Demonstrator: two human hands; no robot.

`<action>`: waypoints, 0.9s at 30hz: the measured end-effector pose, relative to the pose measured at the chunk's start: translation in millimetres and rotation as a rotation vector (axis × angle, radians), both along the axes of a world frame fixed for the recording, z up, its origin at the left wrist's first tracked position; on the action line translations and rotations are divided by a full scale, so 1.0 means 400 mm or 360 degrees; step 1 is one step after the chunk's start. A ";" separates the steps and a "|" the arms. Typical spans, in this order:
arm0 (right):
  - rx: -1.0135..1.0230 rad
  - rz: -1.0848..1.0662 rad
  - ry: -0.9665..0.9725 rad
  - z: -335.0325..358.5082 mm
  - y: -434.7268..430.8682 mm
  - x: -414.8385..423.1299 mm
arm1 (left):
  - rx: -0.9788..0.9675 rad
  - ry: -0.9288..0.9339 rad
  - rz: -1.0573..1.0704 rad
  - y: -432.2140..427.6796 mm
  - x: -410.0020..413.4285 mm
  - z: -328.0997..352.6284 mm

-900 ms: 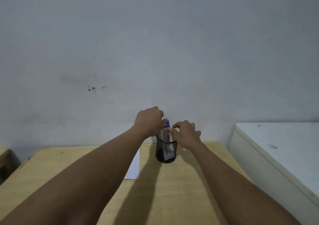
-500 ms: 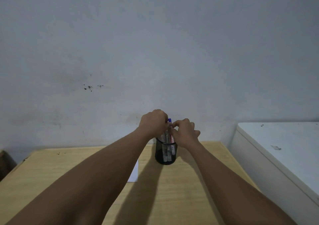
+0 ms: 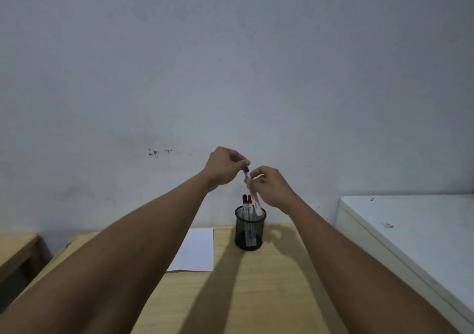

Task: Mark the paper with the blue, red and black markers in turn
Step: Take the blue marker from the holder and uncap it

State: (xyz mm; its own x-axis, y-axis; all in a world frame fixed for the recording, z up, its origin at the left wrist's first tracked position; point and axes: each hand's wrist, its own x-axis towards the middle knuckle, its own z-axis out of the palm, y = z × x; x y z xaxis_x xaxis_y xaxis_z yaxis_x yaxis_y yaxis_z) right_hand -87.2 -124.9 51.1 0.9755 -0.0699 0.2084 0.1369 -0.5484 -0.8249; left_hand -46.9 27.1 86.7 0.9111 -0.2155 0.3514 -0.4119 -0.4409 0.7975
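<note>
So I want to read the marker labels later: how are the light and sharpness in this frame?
Head view: dim, flat light; forearms cast long shadows on the wooden table. The blue marker, pinched by the left hand and right hand, is slightly blurred, its label unreadable. Wide-angle distortion stretches the forearms near the frame's bottom.

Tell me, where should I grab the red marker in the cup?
Pinch the red marker by its cap, coming straight down from above. It stands upright in the mesh cup, so only its top pokes above the rim, close beside the black marker.
</note>
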 end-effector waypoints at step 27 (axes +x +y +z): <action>0.1097 0.0447 0.0461 -0.140 0.302 -0.007 | 0.0530 0.0142 0.0018 0.408 -0.117 -0.176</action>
State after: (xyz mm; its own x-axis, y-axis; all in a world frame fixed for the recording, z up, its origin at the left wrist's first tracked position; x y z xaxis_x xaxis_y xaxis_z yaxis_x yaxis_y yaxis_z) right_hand -90.0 -4.1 -4.9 0.9846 0.1654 -0.0568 -0.0775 0.1214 -0.9896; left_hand -93.7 190.3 16.2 0.9380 -0.2944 0.1827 -0.3407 -0.6871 0.6417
